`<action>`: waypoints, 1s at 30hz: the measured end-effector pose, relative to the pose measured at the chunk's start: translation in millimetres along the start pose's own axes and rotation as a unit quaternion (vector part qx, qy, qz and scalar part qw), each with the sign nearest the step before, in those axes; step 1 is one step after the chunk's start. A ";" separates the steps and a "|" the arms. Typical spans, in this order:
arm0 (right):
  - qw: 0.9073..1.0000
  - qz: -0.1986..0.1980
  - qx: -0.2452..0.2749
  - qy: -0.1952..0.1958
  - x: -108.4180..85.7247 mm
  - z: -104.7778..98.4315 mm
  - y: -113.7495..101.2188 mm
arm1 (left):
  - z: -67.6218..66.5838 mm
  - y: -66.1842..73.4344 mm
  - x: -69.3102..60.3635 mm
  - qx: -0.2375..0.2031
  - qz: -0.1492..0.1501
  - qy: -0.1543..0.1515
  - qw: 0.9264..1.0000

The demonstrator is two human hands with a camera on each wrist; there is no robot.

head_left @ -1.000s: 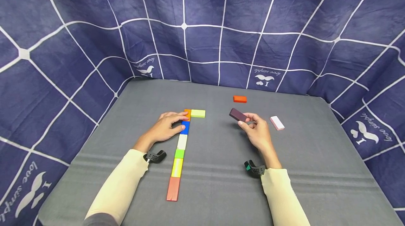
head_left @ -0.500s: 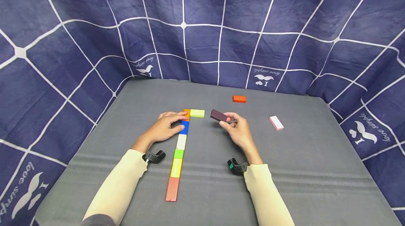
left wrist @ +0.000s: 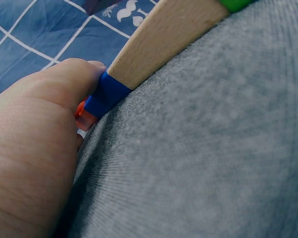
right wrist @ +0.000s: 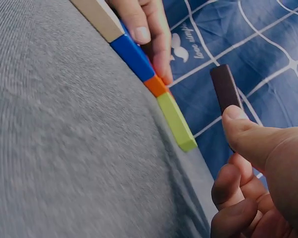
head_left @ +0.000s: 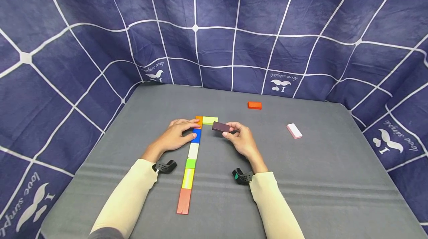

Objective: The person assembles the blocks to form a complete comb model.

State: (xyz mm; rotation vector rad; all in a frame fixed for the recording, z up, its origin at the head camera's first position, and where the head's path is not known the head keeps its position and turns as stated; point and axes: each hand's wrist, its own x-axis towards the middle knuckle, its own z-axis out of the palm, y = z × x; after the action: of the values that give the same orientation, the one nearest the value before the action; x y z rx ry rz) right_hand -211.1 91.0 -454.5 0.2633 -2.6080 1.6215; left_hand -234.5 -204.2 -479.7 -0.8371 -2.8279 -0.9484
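In the head view, my right hand [head_left: 243, 140] pinches one end of a dark brown wooden block [head_left: 220, 126] between thumb and fingers. The block is held above the table, close to the lime-yellow block [head_left: 210, 120]. That lime block points right from the top of a line of coloured blocks. My left hand [head_left: 173, 135] lies at the line's left, fingertips on the orange block [head_left: 198, 117] and thumb on the blue block [head_left: 196, 138]. Below follow a pale wooden block [head_left: 193, 151], a green block [head_left: 190, 163], a yellow block [head_left: 188, 178] and a reddish block [head_left: 184, 202].
A red-orange block [head_left: 255, 105] lies farther back on the grey table [head_left: 321, 164]. Right of my right hand is a pink block with a white top [head_left: 294, 131]. A blue curtain with white lines [head_left: 217, 45] encloses the table's back and sides.
My right hand has moved left with the dark brown block, from the middle right to beside the lime-yellow block. The left hand and the line of blocks stay in place.
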 end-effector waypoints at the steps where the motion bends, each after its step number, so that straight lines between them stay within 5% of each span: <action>1: 1.000 0.000 0.001 -0.002 0.3 2.1 -0.4 | 0.3 -0.1 -0.3 0.000 -0.002 0.000 1.000; 17: 0.999 -0.003 -0.017 -0.036 4.7 25.9 0.2 | 1.5 0.3 0.1 -0.003 0.001 0.001 1.000; 30: 0.992 -0.013 -0.127 -0.015 3.0 34.8 -0.5 | 0.7 -1.3 0.6 0.002 0.003 0.000 1.000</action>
State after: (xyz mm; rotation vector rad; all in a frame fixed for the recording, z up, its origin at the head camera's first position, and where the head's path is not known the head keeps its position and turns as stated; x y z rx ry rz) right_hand -212.6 59.3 -469.1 0.3063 -2.7810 1.2691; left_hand -235.5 -204.3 -480.9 -0.8442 -2.8241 -0.9430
